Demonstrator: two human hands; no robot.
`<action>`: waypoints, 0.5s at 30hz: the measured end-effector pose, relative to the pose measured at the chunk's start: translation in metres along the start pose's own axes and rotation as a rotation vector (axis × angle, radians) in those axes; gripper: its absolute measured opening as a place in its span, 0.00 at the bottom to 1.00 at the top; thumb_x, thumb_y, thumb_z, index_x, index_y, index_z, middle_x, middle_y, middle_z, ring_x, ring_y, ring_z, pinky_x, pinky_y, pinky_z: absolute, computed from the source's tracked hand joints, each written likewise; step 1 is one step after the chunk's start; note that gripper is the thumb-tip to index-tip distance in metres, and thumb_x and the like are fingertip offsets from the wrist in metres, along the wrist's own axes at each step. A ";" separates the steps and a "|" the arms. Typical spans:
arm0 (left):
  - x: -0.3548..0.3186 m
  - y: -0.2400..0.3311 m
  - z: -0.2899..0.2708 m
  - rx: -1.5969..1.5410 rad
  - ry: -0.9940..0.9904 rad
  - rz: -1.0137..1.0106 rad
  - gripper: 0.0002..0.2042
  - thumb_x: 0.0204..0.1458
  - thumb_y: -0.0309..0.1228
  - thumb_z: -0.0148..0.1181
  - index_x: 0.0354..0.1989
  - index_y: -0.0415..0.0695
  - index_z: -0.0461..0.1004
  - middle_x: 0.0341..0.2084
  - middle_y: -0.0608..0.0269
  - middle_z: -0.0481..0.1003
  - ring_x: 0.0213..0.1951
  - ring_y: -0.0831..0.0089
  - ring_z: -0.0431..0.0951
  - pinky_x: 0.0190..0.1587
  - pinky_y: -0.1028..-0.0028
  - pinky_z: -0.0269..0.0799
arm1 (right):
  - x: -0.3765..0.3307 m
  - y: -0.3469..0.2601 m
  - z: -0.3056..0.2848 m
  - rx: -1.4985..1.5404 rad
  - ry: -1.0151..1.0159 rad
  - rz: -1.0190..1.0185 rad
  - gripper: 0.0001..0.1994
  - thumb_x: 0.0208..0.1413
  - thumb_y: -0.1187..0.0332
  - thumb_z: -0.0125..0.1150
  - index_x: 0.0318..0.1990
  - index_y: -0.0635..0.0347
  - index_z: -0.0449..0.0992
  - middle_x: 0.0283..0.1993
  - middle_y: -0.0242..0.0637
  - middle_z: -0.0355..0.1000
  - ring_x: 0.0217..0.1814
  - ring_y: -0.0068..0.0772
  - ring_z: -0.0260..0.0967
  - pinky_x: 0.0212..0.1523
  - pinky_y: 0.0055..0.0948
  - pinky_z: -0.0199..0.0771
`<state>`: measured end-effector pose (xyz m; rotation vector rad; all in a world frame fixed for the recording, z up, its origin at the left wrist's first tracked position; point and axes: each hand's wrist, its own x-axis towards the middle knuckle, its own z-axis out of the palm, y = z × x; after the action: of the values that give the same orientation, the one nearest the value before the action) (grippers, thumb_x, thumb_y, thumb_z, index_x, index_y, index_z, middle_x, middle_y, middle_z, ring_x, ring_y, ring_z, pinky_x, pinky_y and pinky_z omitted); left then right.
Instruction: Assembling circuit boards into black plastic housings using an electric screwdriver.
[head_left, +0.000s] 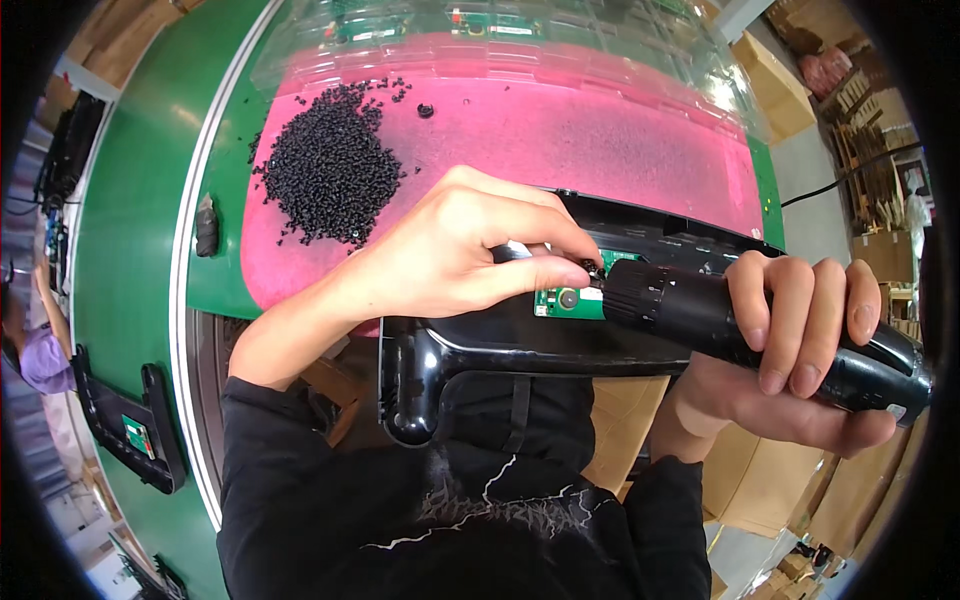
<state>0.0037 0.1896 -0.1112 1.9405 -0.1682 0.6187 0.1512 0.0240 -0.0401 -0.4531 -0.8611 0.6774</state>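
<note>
A green counter [216,290], topped by a pink mat [600,135], stretches across 12 o'clock. A pale metal rail [190,185] runs from 11 down to 8 o'clock, and beyond it lies a long green strip of worktop [125,270], catching a soft sheen of light near 10. Bluish-grey folds of what looks like fabric [35,405] hang toward 9 o'clock. Bare grey floor [800,185] shows between 2 and 3, crossed by a black cable [850,180]. A brown carton [772,90] stands at 2 o'clock; more cardboard [872,140] is piled behind it, and large boxes [765,480] crowd 4 o'clock.
</note>
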 end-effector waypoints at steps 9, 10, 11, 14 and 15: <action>0.001 0.000 0.002 0.213 0.199 0.139 0.06 0.46 0.16 0.65 0.34 0.34 0.80 0.27 0.54 0.80 0.30 0.64 0.82 0.32 0.72 0.77 | 0.002 -0.001 0.009 -0.096 0.029 -0.045 0.27 0.41 0.49 0.74 0.38 0.54 0.64 0.20 0.22 0.65 0.18 0.16 0.61 0.28 0.18 0.62; 0.003 -0.001 -0.001 0.333 0.257 0.215 0.07 0.45 0.15 0.64 0.34 0.34 0.79 0.27 0.55 0.80 0.29 0.64 0.81 0.32 0.72 0.77 | 0.003 -0.002 0.008 -0.127 -0.033 -0.058 0.27 0.40 0.49 0.74 0.38 0.54 0.64 0.19 0.21 0.65 0.18 0.15 0.61 0.29 0.18 0.62; 0.004 -0.002 -0.004 0.328 0.261 0.218 0.07 0.44 0.14 0.64 0.33 0.34 0.78 0.27 0.56 0.79 0.29 0.64 0.81 0.30 0.72 0.76 | 0.001 -0.004 0.007 -0.147 -0.044 -0.077 0.27 0.40 0.49 0.74 0.38 0.54 0.64 0.19 0.20 0.64 0.18 0.14 0.61 0.31 0.19 0.63; 0.000 -0.005 0.003 0.239 0.132 0.092 0.07 0.45 0.16 0.65 0.34 0.35 0.77 0.28 0.55 0.79 0.31 0.63 0.81 0.31 0.70 0.76 | -0.003 -0.012 0.004 -0.151 0.026 -0.141 0.25 0.40 0.51 0.73 0.36 0.53 0.64 0.19 0.18 0.64 0.18 0.12 0.60 0.33 0.19 0.63; 0.000 -0.005 0.006 0.217 0.074 0.081 0.07 0.46 0.17 0.65 0.34 0.35 0.77 0.29 0.55 0.78 0.31 0.62 0.80 0.32 0.69 0.76 | -0.002 -0.014 0.007 -0.106 0.034 -0.138 0.23 0.40 0.54 0.73 0.35 0.52 0.64 0.18 0.18 0.64 0.18 0.12 0.60 0.33 0.18 0.63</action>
<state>0.0078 0.1871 -0.1173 2.1233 -0.1385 0.7890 0.1496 0.0132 -0.0287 -0.4946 -0.8901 0.4975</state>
